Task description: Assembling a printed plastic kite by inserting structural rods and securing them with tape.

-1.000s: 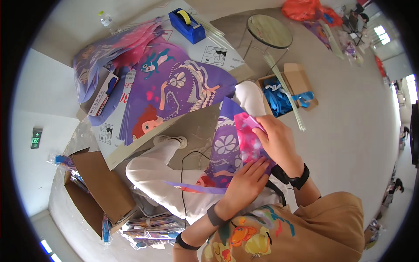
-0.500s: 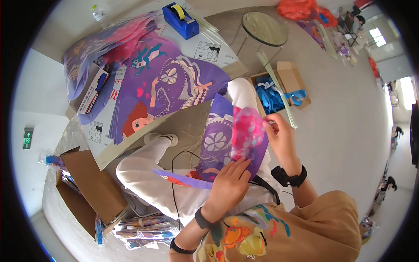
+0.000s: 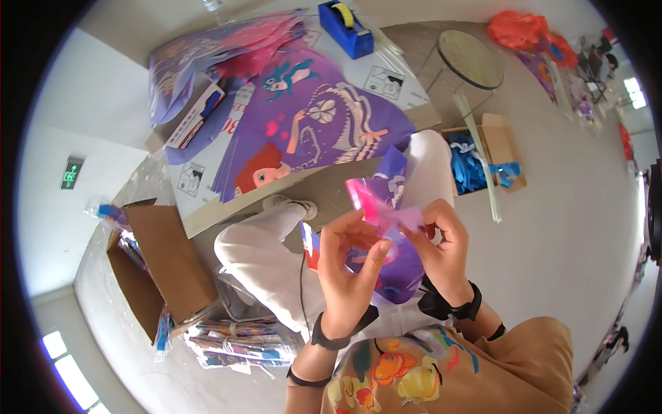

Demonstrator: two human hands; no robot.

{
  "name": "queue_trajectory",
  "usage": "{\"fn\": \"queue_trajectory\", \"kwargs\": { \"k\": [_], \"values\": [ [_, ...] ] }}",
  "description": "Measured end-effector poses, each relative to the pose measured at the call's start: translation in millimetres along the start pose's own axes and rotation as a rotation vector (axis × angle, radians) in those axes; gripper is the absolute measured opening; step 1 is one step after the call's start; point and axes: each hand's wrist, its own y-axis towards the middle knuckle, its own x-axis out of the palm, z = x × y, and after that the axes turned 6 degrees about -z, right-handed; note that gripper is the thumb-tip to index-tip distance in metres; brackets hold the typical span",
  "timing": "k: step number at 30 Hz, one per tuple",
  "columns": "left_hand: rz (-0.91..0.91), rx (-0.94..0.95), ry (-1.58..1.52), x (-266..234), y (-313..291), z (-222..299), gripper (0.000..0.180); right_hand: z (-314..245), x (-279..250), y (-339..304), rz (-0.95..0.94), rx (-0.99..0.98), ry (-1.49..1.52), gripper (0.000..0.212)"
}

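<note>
A folded purple and pink printed sheet (image 3: 386,228) is held above the lap, pinched between the closed fingers of the left hand (image 3: 348,265) and the right hand (image 3: 445,245). Beyond the fingers, a large purple cartoon sheet (image 3: 310,131) is spread on the bench (image 3: 386,83).

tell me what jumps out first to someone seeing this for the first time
In the middle, the left hand and the right hand pinch a folded pink and purple printed sheet between them, above the person's lap. Beyond it, a large purple sheet with cartoon figures lies spread over flat cardboard, with a blue tape dispenser at the far edge. An open brown cardboard box stands at the left.
</note>
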Motion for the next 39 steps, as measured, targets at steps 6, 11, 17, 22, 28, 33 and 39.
{"fn": "queue_trajectory", "kwargs": {
  "k": [6,11,17,22,28,33,39],
  "values": [
    [0.025,0.037,0.107,-9.1,-2.1,6.4,0.045,-21.0,21.4,4.4,-0.098,-0.028,0.13,0.016],
    [0.129,-0.016,-0.151,-24.6,-0.1,-10.2,0.021,-12.4,23.0,5.5,-0.207,0.194,0.488,0.011],
    [0.16,-0.087,-0.555,-80.5,36.6,1.9,0.009,0.6,0.4,24.8,0.34,0.4,0.816,0.008],
    [-0.193,-0.183,-0.628,-188.3,133.9,13.2,0.019,66.2,-103.2,7.2,0.594,0.295,0.705,0.018],
    [-0.192,-0.242,-0.54,-248.1,294.3,24.4,0.013,109.8,-198.2,-58.7,0.787,0.171,0.539,0.02],
    [-0.047,-0.199,-0.511,-254.7,385.7,34.1,0.014,151.9,-193.1,-94.5,0.93,0.285,0.522,0.022],
    [0.073,-0.047,-0.31,-272.2,423.2,63.9,0.033,92.6,-64.2,-46.8,0.71,0.372,0.764,0.023]
  ]
}}
